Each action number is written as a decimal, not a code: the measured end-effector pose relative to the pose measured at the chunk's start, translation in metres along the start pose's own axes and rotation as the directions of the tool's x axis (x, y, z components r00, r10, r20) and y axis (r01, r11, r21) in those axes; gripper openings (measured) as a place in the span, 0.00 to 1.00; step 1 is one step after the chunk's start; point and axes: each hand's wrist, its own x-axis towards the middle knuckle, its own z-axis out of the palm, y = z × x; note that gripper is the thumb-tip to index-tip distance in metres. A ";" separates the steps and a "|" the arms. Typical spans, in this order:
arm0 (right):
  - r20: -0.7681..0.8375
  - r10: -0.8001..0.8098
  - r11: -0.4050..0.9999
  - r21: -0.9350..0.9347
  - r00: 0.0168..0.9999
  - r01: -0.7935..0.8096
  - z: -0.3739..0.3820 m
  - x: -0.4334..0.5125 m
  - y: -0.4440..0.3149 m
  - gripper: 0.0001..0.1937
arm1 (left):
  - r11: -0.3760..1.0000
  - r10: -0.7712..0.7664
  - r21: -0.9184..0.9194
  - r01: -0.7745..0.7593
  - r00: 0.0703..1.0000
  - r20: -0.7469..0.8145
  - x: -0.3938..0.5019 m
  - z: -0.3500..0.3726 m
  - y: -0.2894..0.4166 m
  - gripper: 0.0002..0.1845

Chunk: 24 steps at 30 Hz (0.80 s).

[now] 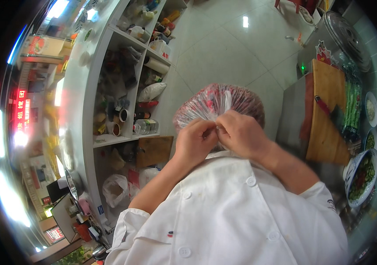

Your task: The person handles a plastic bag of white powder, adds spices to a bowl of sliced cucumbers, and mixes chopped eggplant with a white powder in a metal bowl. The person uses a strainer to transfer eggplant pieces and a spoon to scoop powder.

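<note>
A large, full clear plastic bag [188, 111] with red contents, which I cannot make out exactly, is right in front of my chest. Its plastic is gathered in tight pleats toward the neck, and a white strip [228, 98] shows among them. My left hand [195, 140] and my right hand [239, 132] meet at the gathered neck, fingertips almost touching. Both pinch the plastic there, and the fingers hide the exact spot. Below them is the white buttoned jacket [218, 205] I wear.
Left stands a white shelf unit [135, 135] with bottles and bags. Right are a wooden cutting board [327, 82] with a cleaver [337, 116], bundled green vegetables [352, 102], a bowl of cut vegetables [362, 179] and a large lidded metal pot [344, 33]. Tiled floor [221, 49] lies ahead.
</note>
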 end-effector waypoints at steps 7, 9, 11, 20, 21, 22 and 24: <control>-0.049 0.092 0.993 0.078 0.995 -0.088 -0.013 -0.011 0.010 0.08 | 0.998 0.053 -0.018 -0.053 0.998 0.020 0.010 0.012 0.007 0.06; -0.044 0.095 0.992 0.085 0.994 -0.091 -0.014 -0.013 0.012 0.08 | 0.966 -0.097 -0.223 0.128 0.985 0.145 0.018 0.008 0.005 0.06; -0.062 0.109 0.991 0.086 0.992 -0.104 -0.014 -0.017 0.012 0.09 | 0.797 -0.320 -0.397 0.455 0.876 0.361 0.024 0.002 0.004 0.07; -0.082 0.017 0.984 -0.178 0.997 -0.031 -0.012 -0.015 -0.002 0.10 | 0.388 -0.481 -0.659 0.644 0.751 0.451 0.031 -0.004 0.012 0.09; -0.067 0.000 0.982 -0.187 0.998 -0.013 -0.009 -0.010 -0.004 0.11 | 0.386 -0.457 -0.674 0.630 0.765 0.454 0.031 -0.003 0.010 0.09; -0.058 0.008 0.979 -0.204 0.998 -0.019 -0.008 -0.003 -0.004 0.10 | 0.382 -0.444 -0.694 0.610 0.780 0.442 0.031 -0.002 0.007 0.09; -0.001 0.018 0.971 -0.238 1.000 -0.018 -0.007 0.012 0.000 0.09 | 0.366 -0.410 -0.715 0.595 0.793 0.450 0.032 -0.006 -0.002 0.09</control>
